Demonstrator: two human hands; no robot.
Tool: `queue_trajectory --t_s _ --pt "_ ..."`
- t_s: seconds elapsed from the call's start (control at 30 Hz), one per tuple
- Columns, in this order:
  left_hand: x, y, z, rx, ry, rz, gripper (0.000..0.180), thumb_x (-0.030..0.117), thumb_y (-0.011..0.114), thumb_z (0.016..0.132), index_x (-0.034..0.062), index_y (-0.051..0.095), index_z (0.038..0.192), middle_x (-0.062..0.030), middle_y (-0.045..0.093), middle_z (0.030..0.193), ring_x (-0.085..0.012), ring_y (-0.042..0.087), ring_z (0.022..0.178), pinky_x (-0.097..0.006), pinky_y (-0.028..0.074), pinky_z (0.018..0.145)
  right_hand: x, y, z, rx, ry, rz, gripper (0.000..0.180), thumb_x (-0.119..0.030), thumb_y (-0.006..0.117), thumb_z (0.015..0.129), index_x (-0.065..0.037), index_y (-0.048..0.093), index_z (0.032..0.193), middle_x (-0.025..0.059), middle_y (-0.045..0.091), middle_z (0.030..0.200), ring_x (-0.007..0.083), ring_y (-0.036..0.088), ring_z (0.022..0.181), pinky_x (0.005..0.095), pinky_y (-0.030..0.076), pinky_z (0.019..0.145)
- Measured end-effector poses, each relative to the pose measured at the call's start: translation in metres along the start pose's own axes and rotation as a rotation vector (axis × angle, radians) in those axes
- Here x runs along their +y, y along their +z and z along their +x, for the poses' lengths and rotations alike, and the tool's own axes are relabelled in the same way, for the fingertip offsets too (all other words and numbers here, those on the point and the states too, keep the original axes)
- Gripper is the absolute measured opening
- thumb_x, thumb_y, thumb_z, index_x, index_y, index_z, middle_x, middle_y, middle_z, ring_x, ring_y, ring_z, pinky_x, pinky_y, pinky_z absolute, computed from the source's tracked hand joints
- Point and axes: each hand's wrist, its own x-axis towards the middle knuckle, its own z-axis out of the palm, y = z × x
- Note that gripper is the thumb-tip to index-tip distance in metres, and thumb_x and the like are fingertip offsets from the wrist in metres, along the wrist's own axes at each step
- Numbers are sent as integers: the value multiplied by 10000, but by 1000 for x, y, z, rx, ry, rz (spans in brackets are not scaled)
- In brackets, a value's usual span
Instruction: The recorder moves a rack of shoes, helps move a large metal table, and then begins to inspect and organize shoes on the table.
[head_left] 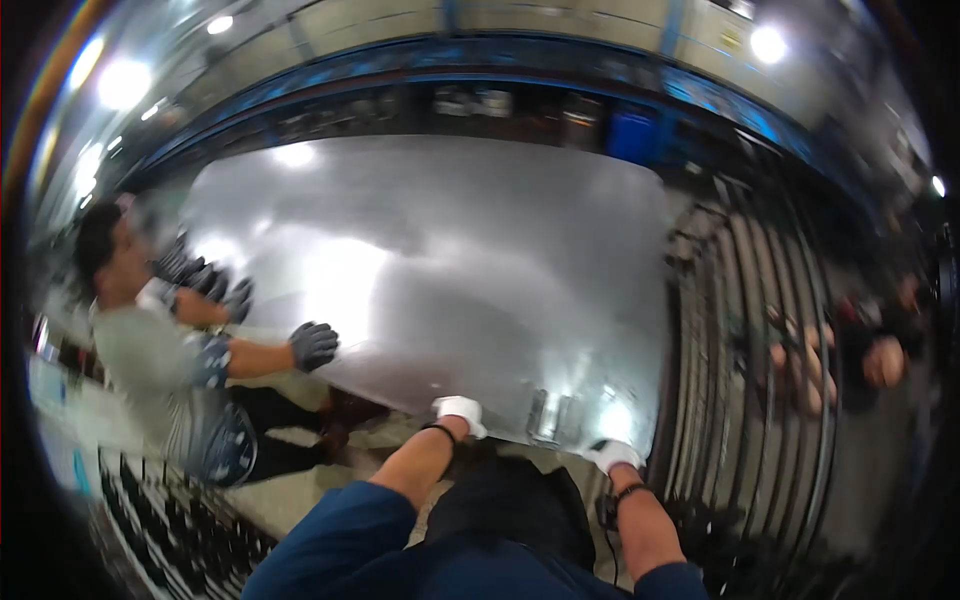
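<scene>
A large shiny metal sheet [480, 260] with rounded corners spreads out in front of me. My left hand [460, 413], in a white glove, is closed on its near edge. Farther right along that edge, my right hand [612, 455] also grips the sheet in a white glove; its fingertips are partly hidden. Between my hands, small dark oblong shapes [550, 415] show on the metal, and I cannot tell whether they are parts or reflections. A co-worker's grey-gloved hand [314, 346] rests at the sheet's left side, with more gloved hands [238, 298] beyond it.
A co-worker [150, 350] stands at the left. Long dark metal bars of a rack [740, 370] run along the right, with another person [880, 360] beyond. A blue bin [632, 135] and a long shelf [400, 85] line the back. Dark racking [180, 520] stands at lower left.
</scene>
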Motion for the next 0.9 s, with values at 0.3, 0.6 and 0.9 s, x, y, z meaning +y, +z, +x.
queue_trajectory --t_s 0.3,0.6,0.9 --pt "-1 -1 -5 6 -33 13 723 625 820 656 109 756 1159 -148 720 1215 -301 689 1142 -426 543 949 20 37 46 -20 -90 110 604 -581 736 769 -144 746 1186 109 715 1233 312 664 1168 521 485 1025" --pt "2 6 8 -52 -29 92 825 708 780 673 74 734 1199 -168 699 1255 -318 667 1182 -440 531 961 21 24 22 -40 -20 161 642 -560 759 753 -152 717 1247 115 693 1280 368 616 1229 829 217 1059" --pt "6 -3 3 -87 -48 85 831 702 779 676 60 729 1202 -163 699 1258 -313 668 1184 -434 528 966 23 36 34 -31 -11 153 634 -564 756 761 -162 717 1250 103 689 1290 401 598 1241 845 215 1040"
